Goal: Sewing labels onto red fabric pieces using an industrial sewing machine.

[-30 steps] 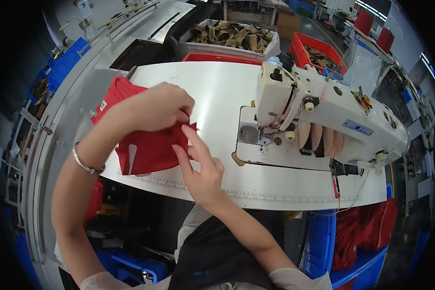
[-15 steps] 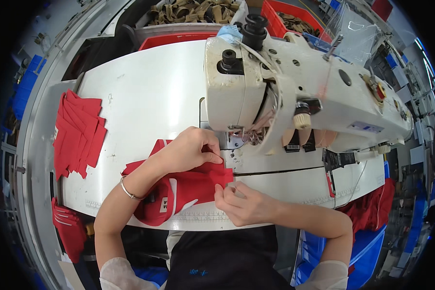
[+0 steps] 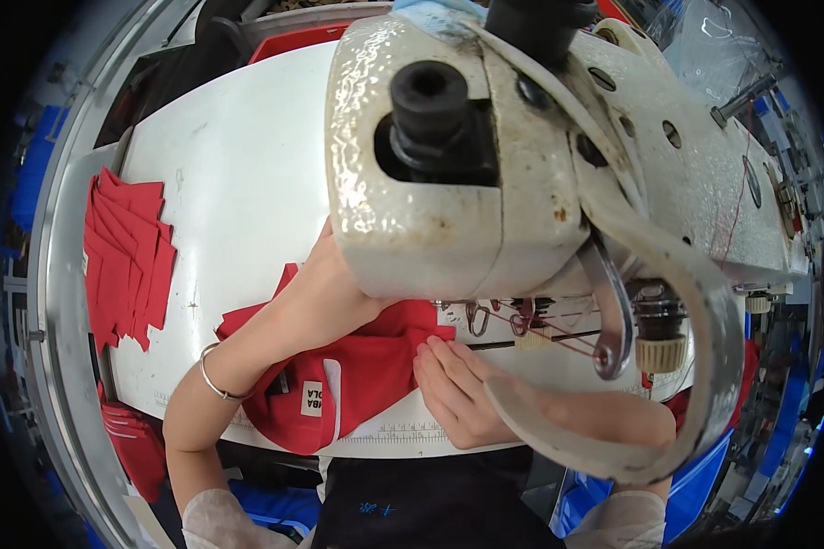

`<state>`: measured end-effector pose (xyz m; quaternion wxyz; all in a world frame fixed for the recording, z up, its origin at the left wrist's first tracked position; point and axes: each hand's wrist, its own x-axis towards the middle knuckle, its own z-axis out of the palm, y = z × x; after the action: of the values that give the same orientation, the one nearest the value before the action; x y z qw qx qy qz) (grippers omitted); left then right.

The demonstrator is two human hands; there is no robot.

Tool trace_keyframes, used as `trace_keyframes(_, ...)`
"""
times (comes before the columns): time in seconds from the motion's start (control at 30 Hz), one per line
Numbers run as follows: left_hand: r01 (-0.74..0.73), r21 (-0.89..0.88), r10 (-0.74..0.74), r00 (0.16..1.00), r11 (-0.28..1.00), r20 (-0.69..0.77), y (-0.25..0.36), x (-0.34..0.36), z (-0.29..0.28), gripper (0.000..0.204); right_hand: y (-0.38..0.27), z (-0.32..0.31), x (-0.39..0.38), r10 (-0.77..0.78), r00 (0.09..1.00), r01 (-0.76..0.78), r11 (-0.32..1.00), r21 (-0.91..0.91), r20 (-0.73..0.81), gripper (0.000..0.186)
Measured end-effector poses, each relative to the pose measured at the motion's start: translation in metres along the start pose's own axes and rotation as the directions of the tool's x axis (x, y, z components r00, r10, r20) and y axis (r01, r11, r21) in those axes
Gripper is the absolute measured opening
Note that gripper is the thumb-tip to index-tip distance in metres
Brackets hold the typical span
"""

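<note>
A red fabric piece (image 3: 366, 371) with a white stripe and a small white label (image 3: 312, 399) lies bunched on the sewing table below the machine head. My left hand (image 3: 325, 297) rests over its far part, and its fingers are hidden behind the white sewing machine head (image 3: 430, 233). At the right edge of the fabric, my right hand (image 3: 462, 393) pinches the cloth with its fingers pressed together. The needle area is mostly hidden by the machine head; red threads (image 3: 558, 339) run beside it.
A fanned stack of red fabric pieces (image 3: 133, 261) lies at the table's left. More red cloth (image 3: 135, 444) hangs below the left edge. A blue bin (image 3: 700, 476) stands at lower right. A curved pale guard (image 3: 719, 366) arches in front of my right forearm.
The view has come closer to the machine, whose head now covers my left fingers. My right fingers have straightened and closed against the fabric edge, which sits nearer the needle area.
</note>
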<state>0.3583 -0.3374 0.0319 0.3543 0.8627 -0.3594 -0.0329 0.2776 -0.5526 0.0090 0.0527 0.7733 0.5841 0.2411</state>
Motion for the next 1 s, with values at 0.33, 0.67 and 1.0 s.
trace_keyframes(0.33,0.094,-0.294,-0.096,0.995,0.951,0.005,-0.007,0.044,0.012,0.028,0.007,0.010,-0.007,0.341,0.938,-0.343,0.881,0.327,0.065,0.038)
trace_keyframes(0.67,0.112,-0.051,-0.113,0.994,0.992,-0.005,0.017,0.051,-0.005,0.027,0.019,0.018,0.000,0.153,0.986,-0.138,0.972,0.188,-0.066,0.026)
trace_keyframes(1.0,0.028,0.138,-0.030,0.999,0.990,0.013,0.046,0.003,-0.039,0.027,0.013,0.012,-0.006,0.254,0.966,-0.240,0.952,0.192,-0.051,0.026)
